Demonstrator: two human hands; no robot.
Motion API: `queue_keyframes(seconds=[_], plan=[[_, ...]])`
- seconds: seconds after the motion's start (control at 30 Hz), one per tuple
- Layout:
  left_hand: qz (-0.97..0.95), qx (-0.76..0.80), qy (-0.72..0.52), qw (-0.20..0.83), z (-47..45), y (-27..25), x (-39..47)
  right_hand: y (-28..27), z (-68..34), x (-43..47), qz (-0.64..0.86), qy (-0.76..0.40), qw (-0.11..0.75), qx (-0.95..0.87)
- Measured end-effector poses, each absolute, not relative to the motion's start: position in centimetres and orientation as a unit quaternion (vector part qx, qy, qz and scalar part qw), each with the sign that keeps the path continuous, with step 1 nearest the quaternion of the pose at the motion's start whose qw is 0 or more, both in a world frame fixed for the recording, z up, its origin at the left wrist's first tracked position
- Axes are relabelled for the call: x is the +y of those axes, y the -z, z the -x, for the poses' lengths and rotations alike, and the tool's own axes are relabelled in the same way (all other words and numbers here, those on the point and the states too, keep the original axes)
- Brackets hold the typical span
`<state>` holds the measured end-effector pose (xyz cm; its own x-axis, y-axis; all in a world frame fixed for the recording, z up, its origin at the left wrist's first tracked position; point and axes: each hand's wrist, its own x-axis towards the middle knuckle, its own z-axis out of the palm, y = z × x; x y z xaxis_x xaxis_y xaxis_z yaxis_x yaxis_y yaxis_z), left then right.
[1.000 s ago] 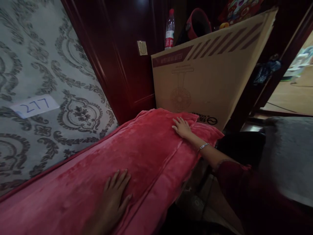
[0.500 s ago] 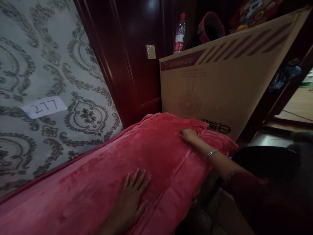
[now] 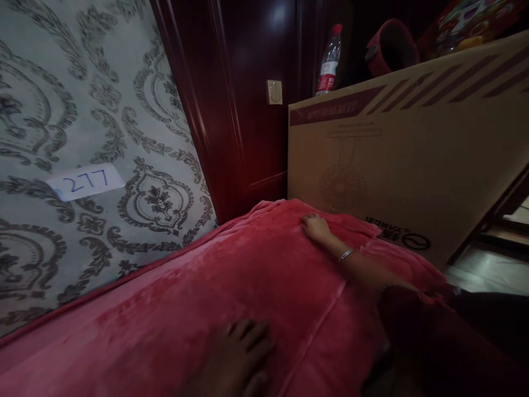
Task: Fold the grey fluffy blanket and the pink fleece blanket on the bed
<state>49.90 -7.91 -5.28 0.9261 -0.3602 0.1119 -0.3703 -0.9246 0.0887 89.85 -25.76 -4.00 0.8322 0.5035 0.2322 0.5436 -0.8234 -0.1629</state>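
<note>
A plush red-pink blanket [image 3: 248, 270] lies along the wall and reaches the cardboard box at its far end. On the blanket's far part, my right hand [image 3: 317, 228] has its fingers curled into the cloth; a silver bracelet circles that wrist. Low in the view, my left hand [image 3: 235, 355] is over the near part of the blanket, blurred, with slightly bent fingers apart and nothing in them. A seam runs lengthwise between the blanket's top and its right side.
A large cardboard box [image 3: 397, 165] stands beyond the blanket, with a plastic bottle [image 3: 329, 63] and a red ring-shaped object [image 3: 378, 52] at its top edge. Left is patterned wallpaper bearing a "277" paper label [image 3: 86, 182]; a dark red panel [image 3: 256, 143] adjoins it.
My view has turned and come closer to the box. The left hand has shifted right and lower in view, its fingers now more bent. The right hand remains on the blanket's far part.
</note>
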Motion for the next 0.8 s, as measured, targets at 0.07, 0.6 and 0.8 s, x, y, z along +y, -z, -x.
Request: queue_keyframes(seconds=[0.07, 0.6, 0.8], plan=[[-0.985, -0.143, -0.042, 0.084, -51.9, 3.1, -8.7, 3.2, -91.1, -24.5, 0.949, 0.102, 0.129, -0.268], [-0.988, -0.105, -0.113, 0.008, -59.6, 12.0, -8.9, 3.7, -101.9, -18.8, 0.962, 0.072, 0.187, -0.187], [-0.977, -0.139, -0.159, -0.026, -60.3, 13.7, -8.4, 3.5, -103.9, -17.6, 0.964, 0.076, 0.166, -0.192]])
